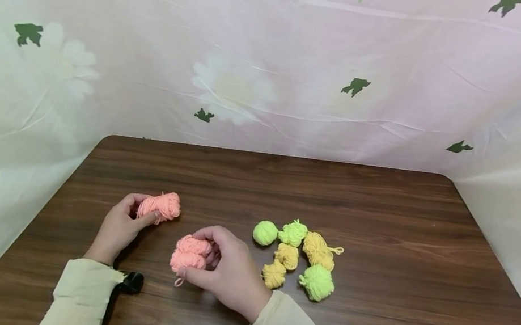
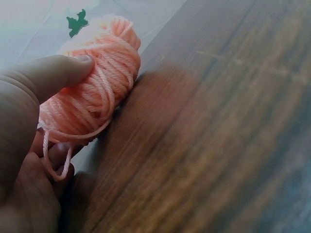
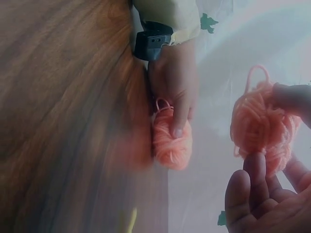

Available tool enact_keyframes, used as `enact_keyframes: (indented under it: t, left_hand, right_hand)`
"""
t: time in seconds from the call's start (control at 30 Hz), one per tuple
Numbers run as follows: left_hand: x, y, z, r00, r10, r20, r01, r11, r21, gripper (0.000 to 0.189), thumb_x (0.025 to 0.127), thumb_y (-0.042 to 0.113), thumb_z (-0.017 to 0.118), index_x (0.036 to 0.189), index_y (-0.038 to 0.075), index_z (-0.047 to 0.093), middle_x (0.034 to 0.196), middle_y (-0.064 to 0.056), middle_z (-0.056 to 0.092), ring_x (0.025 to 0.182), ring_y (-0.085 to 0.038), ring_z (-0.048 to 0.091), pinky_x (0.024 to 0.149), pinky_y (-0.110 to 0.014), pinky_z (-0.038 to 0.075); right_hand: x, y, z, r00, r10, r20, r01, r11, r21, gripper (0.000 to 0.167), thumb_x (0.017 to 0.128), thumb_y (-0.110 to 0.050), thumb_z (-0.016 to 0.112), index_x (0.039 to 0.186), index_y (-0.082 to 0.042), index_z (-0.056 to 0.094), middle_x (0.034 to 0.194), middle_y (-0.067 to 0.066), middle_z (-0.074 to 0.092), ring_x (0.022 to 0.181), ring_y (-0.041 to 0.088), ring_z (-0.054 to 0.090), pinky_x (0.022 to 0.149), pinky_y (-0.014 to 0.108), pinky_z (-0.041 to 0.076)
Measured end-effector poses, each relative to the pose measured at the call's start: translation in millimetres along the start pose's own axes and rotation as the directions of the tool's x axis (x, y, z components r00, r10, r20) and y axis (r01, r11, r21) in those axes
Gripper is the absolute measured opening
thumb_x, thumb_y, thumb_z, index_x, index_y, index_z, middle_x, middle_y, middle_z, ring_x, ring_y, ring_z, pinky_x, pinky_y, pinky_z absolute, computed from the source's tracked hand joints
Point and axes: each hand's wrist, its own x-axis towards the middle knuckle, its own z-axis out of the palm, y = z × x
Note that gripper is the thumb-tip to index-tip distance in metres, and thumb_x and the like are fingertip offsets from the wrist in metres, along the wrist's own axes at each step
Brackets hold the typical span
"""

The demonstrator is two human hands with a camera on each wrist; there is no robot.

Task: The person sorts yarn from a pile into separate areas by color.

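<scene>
On the left of the table, my left hand grips an oblong pink yarn bundle, the thumb lying over its top. A loose loop of strand hangs from that bundle in the left wrist view. My right hand pinches a second pink yarn bundle between thumb and fingers, nearer the front and a little to the right. In the right wrist view this bundle has a loop standing out at one end. Each hand holds its bundle apart from the other.
Right of my right hand lies a cluster of small yarn balls: green ones such as the round ball and the larger ball, and yellow ones such as the yarn bundle. A patterned cloth hangs behind the brown table.
</scene>
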Motion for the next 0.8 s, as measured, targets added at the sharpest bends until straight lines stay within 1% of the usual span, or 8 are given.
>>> enact_keyframes:
  t: [0.2, 0.33, 0.53, 0.67, 0.8]
  left_hand:
    - [-1.5, 3.8, -0.8, 1.000, -0.011, 0.017, 0.011, 1.000, 0.008, 0.048, 0.092, 0.034, 0.075, 0.126, 0.004, 0.059, 0.112, -0.015, 0.063, 0.095, -0.023, 0.053, 0.077, -0.028, 0.043]
    - [-2.2, 5.5, -2.2, 0.999, -0.019, 0.027, 0.019, 1.000, 0.005, 0.049, 0.091, 0.037, 0.075, 0.125, 0.004, 0.059, 0.111, -0.015, 0.063, 0.095, -0.023, 0.053, 0.077, -0.029, 0.044]
    - [-2.2, 5.4, -4.0, 0.999, -0.011, 0.032, 0.011, 1.000, 0.001, 0.050, 0.091, 0.040, 0.075, 0.121, 0.004, 0.059, 0.108, -0.013, 0.063, 0.092, -0.021, 0.053, 0.075, -0.026, 0.044]
    - [-2.2, 5.0, -4.1, 0.999, -0.016, 0.030, 0.016, 1.000, 0.001, 0.048, 0.091, 0.040, 0.074, 0.120, 0.005, 0.060, 0.107, -0.013, 0.063, 0.091, -0.021, 0.054, 0.075, -0.026, 0.044]
    - [-3.4, 6.5, -4.3, 0.999, -0.033, 0.044, 0.033, 0.999, -0.004, 0.049, 0.091, 0.043, 0.073, 0.119, 0.005, 0.060, 0.107, -0.013, 0.063, 0.091, -0.021, 0.053, 0.074, -0.027, 0.044]
  right_hand:
    - [7.7, 1, 9, 0.999, 0.036, -0.018, -0.035, 0.999, 0.024, 0.046, 0.077, -0.025, 0.089, 0.115, -0.016, 0.064, 0.093, -0.009, 0.059, 0.076, 0.008, 0.056, 0.067, 0.022, 0.050]
    - [12.4, 3, 16, 0.998, 0.060, -0.037, -0.058, 0.997, 0.042, 0.046, 0.077, -0.025, 0.090, 0.114, -0.017, 0.064, 0.091, -0.009, 0.059, 0.075, 0.006, 0.055, 0.066, 0.021, 0.050]
    - [20.8, 4, 25, 0.997, 0.058, -0.052, -0.054, 0.996, 0.070, 0.044, 0.078, -0.024, 0.089, 0.114, -0.017, 0.064, 0.091, -0.009, 0.058, 0.075, 0.004, 0.055, 0.065, 0.021, 0.050]
    - [25.6, 4, 30, 0.996, 0.073, -0.056, -0.069, 0.995, 0.072, 0.046, 0.079, -0.024, 0.088, 0.116, -0.016, 0.063, 0.092, -0.009, 0.058, 0.076, 0.006, 0.056, 0.066, 0.021, 0.049]
    - [30.2, 5, 36, 0.992, 0.101, -0.074, -0.096, 0.993, 0.076, 0.045, 0.078, -0.022, 0.089, 0.115, -0.016, 0.063, 0.089, -0.009, 0.058, 0.076, 0.008, 0.056, 0.065, 0.020, 0.048]
